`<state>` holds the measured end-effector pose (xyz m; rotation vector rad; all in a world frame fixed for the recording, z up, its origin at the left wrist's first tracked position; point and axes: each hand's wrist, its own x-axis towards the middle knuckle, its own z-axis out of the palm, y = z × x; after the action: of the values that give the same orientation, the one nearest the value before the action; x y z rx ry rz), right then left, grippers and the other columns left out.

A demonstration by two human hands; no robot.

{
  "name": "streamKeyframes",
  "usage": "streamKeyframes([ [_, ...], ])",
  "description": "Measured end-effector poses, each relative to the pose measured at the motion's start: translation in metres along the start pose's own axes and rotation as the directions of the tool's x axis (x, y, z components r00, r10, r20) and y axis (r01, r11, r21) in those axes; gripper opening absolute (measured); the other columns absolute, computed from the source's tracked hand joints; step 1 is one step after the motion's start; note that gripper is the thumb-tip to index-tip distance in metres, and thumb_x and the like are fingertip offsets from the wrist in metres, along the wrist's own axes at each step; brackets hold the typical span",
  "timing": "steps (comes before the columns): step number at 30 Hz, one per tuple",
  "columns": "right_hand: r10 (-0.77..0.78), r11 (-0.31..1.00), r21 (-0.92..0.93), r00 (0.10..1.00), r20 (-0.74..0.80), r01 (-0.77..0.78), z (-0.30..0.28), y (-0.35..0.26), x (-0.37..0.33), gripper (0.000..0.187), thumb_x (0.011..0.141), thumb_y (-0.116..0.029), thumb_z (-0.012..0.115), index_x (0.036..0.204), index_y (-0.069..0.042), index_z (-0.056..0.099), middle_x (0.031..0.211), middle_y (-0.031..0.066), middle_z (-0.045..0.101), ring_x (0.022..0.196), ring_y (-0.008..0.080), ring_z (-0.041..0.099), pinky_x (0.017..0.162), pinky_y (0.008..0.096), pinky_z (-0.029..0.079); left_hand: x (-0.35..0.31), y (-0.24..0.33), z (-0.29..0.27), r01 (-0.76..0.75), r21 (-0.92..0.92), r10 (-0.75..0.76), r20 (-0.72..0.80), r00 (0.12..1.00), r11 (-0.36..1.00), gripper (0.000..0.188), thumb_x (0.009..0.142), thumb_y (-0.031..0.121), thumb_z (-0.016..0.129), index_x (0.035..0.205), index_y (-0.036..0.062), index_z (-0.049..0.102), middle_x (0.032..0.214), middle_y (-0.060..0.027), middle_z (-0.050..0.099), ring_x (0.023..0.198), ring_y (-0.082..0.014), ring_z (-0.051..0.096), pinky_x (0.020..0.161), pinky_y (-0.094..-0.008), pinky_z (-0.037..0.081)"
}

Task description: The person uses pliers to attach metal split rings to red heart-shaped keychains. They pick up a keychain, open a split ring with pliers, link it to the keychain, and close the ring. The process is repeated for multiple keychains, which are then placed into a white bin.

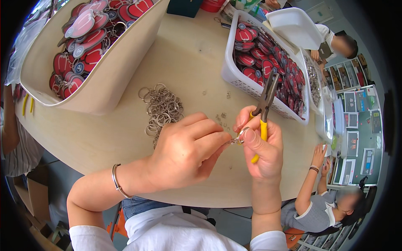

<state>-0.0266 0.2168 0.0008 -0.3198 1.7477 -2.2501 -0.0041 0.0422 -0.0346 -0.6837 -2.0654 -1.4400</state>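
Observation:
My left hand (186,150) is closed, its fingertips pinching the end of a short metal chain (234,142). The chain meets a silver key ring (243,133), gripped between the thumb and a finger of my right hand (266,148). Pliers (264,104) with yellow handles also rest in my right hand, jaws pointing up and away, not touching the ring. Just beyond my left hand lies a heap of silver key rings (164,104), partly hidden by that hand. Several tiny links (222,116) are scattered on the table between the heap and the pliers.
On the left stands a large beige bin (130,62) of red keychains. A white perforated basket (261,109), also full of red keychains, is at the right. Beside it, another container holds metal pieces (312,77). Two people sit along the table's right side; another is at the left edge.

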Motion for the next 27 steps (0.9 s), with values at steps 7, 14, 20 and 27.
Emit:
streamKeyframes([
  [7,0.003,1.0,-0.026,0.999,-0.035,-0.004,-0.003,-0.006,-0.003,0.013,0.081,-0.009,0.074,0.082,0.001,0.066,0.097,0.0065,0.05,0.078,0.0102,0.05,0.069,0.0238,0.042,0.005,0.0,-0.007,-0.07,0.09,0.076,-0.059,0.995,0.993,0.029,0.058,-0.007,0.075,0.085,0.0001,0.068,0.075,-0.0085,0.063,0.057,-0.0206,0.053,0.048,-0.0294,0.042],
  [14,-0.288,0.475,-0.817,0.935,0.206,0.326,-0.007,-0.02,-0.015,0.027,0.072,-0.019,0.08,0.072,0.002,0.063,0.097,0.0108,0.057,0.077,0.0224,0.056,0.065,0.0325,0.045,0.008,0.003,-0.023,-0.244,0.362,0.286,-0.065,0.956,0.9,0.032,0.056,-0.006,0.074,0.087,0.0001,0.07,0.08,-0.0077,0.064,0.062,-0.0203,0.057,0.052,-0.0266,0.046],
  [20,-0.333,0.12,-0.9,0.871,0.36,0.418,-0.008,-0.016,-0.032,0.031,0.063,-0.019,0.082,0.062,-0.003,0.055,0.093,0.0114,0.061,0.073,0.0261,0.055,0.061,0.0352,0.045,0.009,0.006,-0.029,-0.299,0.466,0.341,-0.007,0.94,0.833,0.036,0.054,-0.007,0.073,0.09,-0.0002,0.07,0.085,-0.007,0.065,0.067,-0.0207,0.058,0.054,-0.0263,0.047],
  [27,-0.326,0.095,-0.889,0.858,0.398,0.448,-0.009,-0.02,-0.035,0.031,0.064,-0.02,0.082,0.062,-0.004,0.054,0.092,0.0115,0.061,0.07,0.0247,0.054,0.059,0.0345,0.044,0.009,0.008,-0.031,-0.353,0.492,0.37,0.066,0.927,0.796,0.038,0.054,-0.009,0.071,0.091,0.0002,0.071,0.087,-0.0065,0.066,0.071,-0.0214,0.061,0.056,-0.0266,0.047],
])
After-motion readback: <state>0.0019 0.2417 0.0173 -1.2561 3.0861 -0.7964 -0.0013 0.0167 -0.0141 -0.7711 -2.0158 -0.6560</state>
